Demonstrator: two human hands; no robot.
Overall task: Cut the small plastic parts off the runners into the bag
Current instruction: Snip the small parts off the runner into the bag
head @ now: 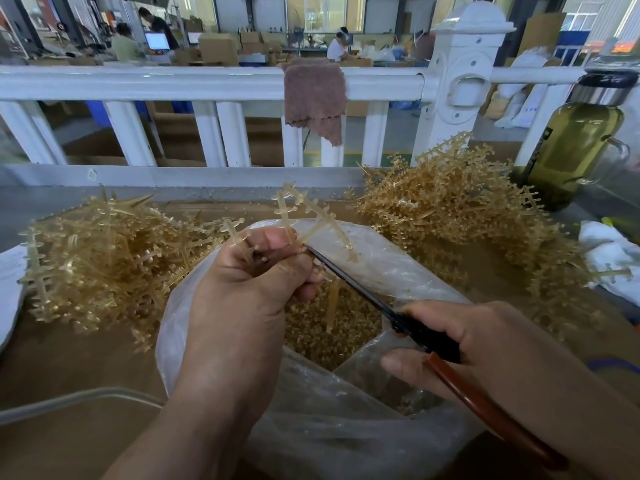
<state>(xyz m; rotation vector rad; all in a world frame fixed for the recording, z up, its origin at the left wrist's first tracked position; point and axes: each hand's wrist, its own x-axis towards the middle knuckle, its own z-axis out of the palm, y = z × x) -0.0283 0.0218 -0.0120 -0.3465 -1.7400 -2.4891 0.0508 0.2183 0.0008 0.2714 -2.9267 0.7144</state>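
My left hand (249, 282) grips a translucent amber runner (304, 216) with small parts on its branches, held above the open clear plastic bag (398, 268). My right hand (485, 344) holds cutters (391, 313) with black jaws and red-brown handles; the blade tips sit against the runner right beside my left thumb. Several loose amber parts (332, 327) lie in the bottom of the bag, and a thin amber stem stands among them.
Piles of amber runners lie on the cardboard at left (100, 258) and right (460, 209). A white railing (207, 81) with a brown cloth (315, 98) runs behind. A bottle of greenish liquid (571, 147) stands at right. White cloth (609, 258) lies at far right.
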